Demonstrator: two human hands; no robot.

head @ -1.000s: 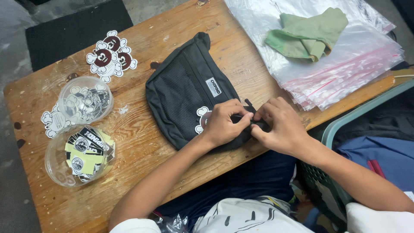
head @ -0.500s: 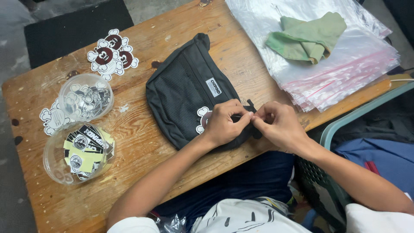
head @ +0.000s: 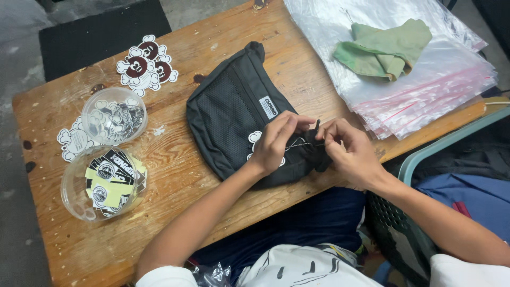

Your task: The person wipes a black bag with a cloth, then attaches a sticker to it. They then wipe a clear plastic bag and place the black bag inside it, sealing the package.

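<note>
A black fabric pouch bag (head: pixel 234 114) with a mesh front pocket and a small white label lies on the wooden table (head: pixel 175 175). My left hand (head: pixel 276 141) pinches one end of a thin metal ball chain (head: pixel 298 143) at the bag's near right corner. My right hand (head: pixel 348 149) pinches the other end, next to a short black strap loop. A white cartoon-shaped tag (head: pixel 255 139) peeks out from under my left hand, on the bag.
At the table's left stand two clear round tubs: one (head: pixel 113 116) holds ball chains, one (head: pixel 103 183) holds stickers. Cartoon-shaped stickers (head: pixel 146 64) lie beyond them. A stack of clear zip bags (head: pixel 425 90) with a green cloth (head: pixel 385 50) on top fills the right. A green crate (head: pixel 425 159) stands beside my right arm.
My hands have drawn slightly apart, and the thin chain now shows stretched between them. The bag stays in place.
</note>
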